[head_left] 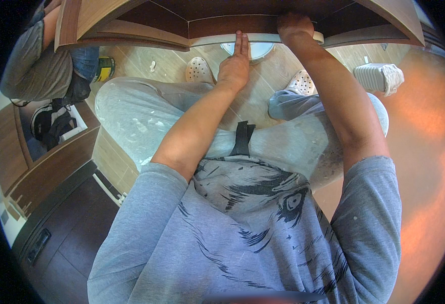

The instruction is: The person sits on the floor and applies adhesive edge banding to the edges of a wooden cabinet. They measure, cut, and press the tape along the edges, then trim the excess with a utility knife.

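A wooden cabinet (232, 24) with a dark inner surface spans the top of the view, directly in front of me. Along its near edge runs a pale strip (278, 37). My left hand (233, 67) lies against this strip, index and middle fingers stretched out across it and the other fingers partly hidden. Farther right, my right hand (295, 28) reaches over the strip and into the cabinet, its fingers curled closed against the dark surface. A small light bit shows beside its knuckles, but what the hand grips, if anything, is hidden.
Beneath the strip sits a round white container (261, 50), between my clogs (199, 70). At right stands a ribbed white bundle (377, 78). A yellow-green can (105, 69) and another person's leg (35, 71) are at left, above an open compartment with dark items (55, 121).
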`<state>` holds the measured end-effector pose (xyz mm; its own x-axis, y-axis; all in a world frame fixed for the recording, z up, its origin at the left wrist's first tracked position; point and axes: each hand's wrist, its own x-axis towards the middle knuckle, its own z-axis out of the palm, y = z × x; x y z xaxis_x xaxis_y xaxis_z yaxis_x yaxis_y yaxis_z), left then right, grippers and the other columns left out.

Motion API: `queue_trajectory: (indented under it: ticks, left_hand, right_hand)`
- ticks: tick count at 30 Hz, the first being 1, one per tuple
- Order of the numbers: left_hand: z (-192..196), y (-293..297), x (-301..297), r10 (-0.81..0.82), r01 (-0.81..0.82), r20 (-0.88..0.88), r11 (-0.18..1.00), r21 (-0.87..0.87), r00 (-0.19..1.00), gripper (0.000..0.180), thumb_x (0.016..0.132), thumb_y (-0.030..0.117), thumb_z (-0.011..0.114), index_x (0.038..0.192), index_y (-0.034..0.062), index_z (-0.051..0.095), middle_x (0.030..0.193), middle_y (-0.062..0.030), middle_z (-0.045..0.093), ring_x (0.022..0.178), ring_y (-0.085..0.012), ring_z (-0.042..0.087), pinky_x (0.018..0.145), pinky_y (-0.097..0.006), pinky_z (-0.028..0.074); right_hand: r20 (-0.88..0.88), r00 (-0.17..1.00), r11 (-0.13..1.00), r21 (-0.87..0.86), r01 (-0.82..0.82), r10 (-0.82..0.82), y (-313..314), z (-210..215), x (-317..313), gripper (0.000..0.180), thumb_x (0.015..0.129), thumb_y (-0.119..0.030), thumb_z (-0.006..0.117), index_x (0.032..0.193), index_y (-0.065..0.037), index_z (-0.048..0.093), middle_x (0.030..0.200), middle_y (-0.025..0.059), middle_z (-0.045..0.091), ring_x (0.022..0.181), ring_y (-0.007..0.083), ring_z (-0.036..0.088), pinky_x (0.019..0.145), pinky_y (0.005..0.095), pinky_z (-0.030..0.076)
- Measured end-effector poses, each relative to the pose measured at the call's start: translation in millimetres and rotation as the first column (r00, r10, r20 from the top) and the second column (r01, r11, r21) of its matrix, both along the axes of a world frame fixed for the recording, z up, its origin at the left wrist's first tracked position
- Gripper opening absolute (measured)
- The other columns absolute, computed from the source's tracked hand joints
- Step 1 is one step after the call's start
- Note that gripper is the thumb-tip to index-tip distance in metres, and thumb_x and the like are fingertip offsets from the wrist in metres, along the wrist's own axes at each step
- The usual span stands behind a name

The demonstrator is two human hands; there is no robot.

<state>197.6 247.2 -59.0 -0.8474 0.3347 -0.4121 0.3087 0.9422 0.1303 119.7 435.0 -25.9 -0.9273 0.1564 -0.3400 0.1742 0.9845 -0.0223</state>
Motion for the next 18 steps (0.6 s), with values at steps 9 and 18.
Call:
queue_trajectory:
  ticks: [9,18]
  left_hand:
    - [-32,48,7,0.057,-0.042,-0.215,0.996,0.073,0.975,0.081,0.092,0.008,0.059,0.161,-0.0034,0.018,0.171,-0.0232,0.006,0.114,-0.0321,0.069,0.081,-0.040,0.063]
    - [-34,79,19,-0.040,0.066,-0.125,0.975,0.211,0.991,0.074,0.087,0.001,0.060,0.155,0.0017,0.031,0.163,-0.0169,0.031,0.119,-0.0346,0.063,0.088,-0.042,0.061]
  right_hand:
    - [-0.052,0.997,0.999,0.004,-0.054,0.055,-1,-11,-3,0.031,0.101,-0.020,0.052,0.117,-0.009,0.076,0.124,0.0169,0.072,0.114,0.0324,0.071,0.096,0.0444,0.058]
    - [0.045,0.997,0.996,0.056,-0.066,0.063,-5,-4,-3,0.029,0.094,-0.026,0.067,0.117,-0.012,0.077,0.123,0.0145,0.073,0.112,0.0300,0.072,0.094,0.0436,0.059]
